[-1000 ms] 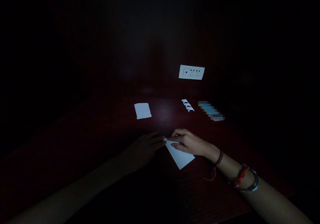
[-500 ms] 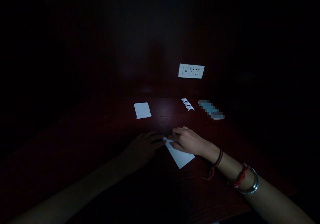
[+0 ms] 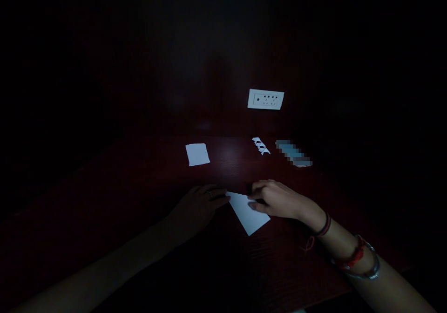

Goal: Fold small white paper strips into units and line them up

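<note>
Though beyond sheet (image 3: 247, 215), phone (image 3: 292, 152) near origami (image 3: 260, 146).

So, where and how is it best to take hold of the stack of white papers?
The stack is probably best taken by its left and right edges, thumb and fingers coming down from the near side. It lies flat and thin on the table, with nothing against either edge.

There are two hands (image 3: 281, 199), three bracelets (image 3: 327, 224), one sheet (image 3: 248, 216), one paper stack (image 3: 197, 154), one folded strip (image 3: 260, 145), one phone (image 3: 293, 153)
</note>
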A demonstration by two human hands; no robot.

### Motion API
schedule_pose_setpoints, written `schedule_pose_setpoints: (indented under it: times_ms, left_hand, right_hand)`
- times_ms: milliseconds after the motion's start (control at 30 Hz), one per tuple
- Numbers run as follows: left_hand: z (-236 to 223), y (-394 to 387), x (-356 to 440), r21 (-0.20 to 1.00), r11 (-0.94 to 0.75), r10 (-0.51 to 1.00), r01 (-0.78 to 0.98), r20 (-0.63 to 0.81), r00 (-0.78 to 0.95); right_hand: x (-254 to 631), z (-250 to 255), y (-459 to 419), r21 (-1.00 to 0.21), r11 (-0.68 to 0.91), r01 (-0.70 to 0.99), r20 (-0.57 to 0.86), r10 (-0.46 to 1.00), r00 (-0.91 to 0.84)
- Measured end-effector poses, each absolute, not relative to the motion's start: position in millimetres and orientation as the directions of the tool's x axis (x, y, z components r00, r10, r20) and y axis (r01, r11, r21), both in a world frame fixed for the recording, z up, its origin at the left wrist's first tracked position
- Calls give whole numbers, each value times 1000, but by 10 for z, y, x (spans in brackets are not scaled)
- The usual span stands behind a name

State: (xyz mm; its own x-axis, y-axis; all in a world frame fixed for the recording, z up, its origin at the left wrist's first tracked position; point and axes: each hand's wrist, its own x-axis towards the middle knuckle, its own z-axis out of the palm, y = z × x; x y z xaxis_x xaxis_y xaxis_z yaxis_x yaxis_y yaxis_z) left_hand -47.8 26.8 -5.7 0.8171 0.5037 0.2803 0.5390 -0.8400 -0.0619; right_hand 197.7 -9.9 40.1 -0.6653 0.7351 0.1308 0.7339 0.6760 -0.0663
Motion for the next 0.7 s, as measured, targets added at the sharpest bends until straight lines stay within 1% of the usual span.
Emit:
schedule_pose_setpoints:
  times_ms: [300, 533, 700]
  left_hand:
    - [-3, 193, -437, -100, -821, 522, 563, 269, 809]
    - [51, 136, -416, -119, -794, 552, 596, 271, 789]
    - [39, 147, -426, -121, -790, 556, 601, 272, 786]
  right_hand:
    - [1920, 282, 7, -56, 700, 712, 198, 706, -679]
    - [1878, 325, 16, -58, 704, 708, 180, 705, -686]
    - [1948, 381, -6, -51, 689, 723, 134, 723, -678]
